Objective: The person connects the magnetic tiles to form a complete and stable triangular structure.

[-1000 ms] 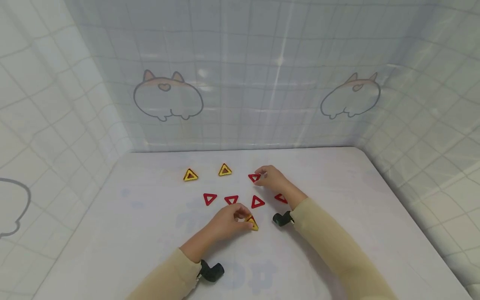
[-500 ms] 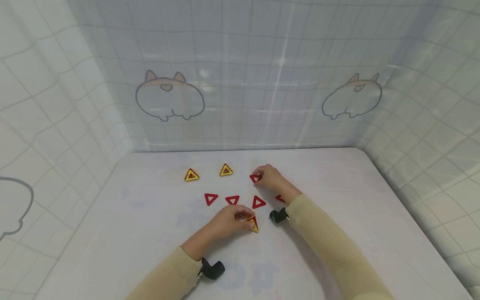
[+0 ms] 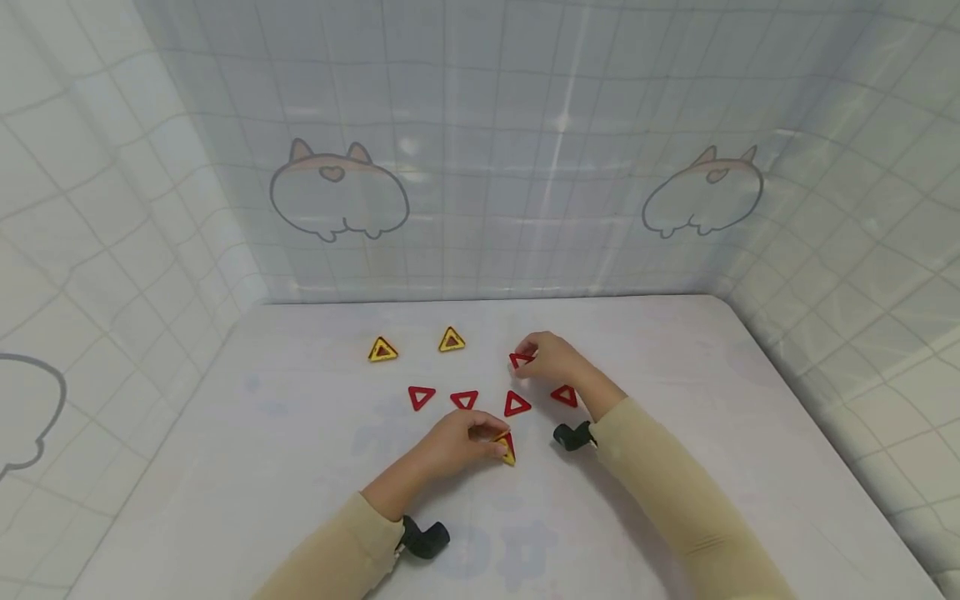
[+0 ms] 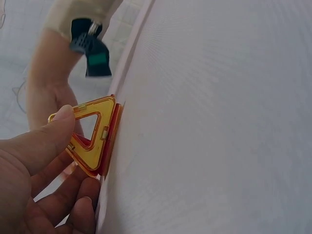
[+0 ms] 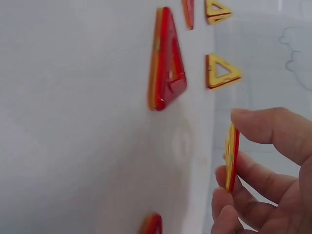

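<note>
My left hand (image 3: 453,442) pinches a triangular yellow-and-red building tile (image 4: 101,146) between thumb and fingers. In the left wrist view the tile stands tilted close to the table surface, yellow face toward the thumb. Farther back, my right hand (image 3: 553,358) pinches another triangular tile (image 5: 233,161), seen edge-on in the right wrist view, one side red and the other yellow. Part of this tile is covered by the fingers in the head view. Between the hands lie red triangular tiles: a middle one (image 3: 509,405) and one by the right wrist (image 3: 573,397).
Two yellow triangular tiles, one at far left (image 3: 382,358) and another beside it (image 3: 452,347), lie toward the back of the white table (image 3: 285,467). Two more red tiles, one left (image 3: 422,389) and one (image 3: 464,394) behind the left hand, lie nearer. Grid-patterned curtains (image 3: 510,208) surround the table.
My right hand has drawn slightly right and back toward me with its tile, which has turned and shows less of its face. The left hand stays almost still.
</note>
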`<state>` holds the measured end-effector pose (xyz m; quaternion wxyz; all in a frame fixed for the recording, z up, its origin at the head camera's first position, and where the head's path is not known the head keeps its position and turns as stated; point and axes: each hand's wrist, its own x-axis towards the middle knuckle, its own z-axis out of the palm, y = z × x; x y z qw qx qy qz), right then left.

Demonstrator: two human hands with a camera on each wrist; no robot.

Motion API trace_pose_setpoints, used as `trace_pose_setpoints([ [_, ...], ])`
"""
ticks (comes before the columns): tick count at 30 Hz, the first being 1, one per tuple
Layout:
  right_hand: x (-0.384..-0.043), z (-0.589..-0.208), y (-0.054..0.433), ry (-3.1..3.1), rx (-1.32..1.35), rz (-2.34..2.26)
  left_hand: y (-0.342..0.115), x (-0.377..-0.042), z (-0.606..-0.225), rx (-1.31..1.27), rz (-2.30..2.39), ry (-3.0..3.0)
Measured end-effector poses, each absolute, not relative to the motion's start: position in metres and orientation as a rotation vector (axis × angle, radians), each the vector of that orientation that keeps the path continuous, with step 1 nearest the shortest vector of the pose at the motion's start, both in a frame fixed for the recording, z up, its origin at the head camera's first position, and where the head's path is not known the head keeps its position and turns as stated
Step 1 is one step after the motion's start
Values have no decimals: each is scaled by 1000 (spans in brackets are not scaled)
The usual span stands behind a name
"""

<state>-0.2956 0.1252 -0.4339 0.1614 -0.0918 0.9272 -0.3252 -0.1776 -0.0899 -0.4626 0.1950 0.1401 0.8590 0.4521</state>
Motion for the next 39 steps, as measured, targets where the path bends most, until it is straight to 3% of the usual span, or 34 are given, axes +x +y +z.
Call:
trace_pose_setpoints([
  [10, -258, -416, 144, 2625, -384, -924, -90, -178, -463, 393, 1256, 2408],
  [22, -219, -419, 149, 2542, -563, -876, -92, -178, -464, 420, 1278, 2401],
  [39, -204, -439, 137, 2556, -701, -723, -91, -179, -464, 417, 1283, 2404],
])
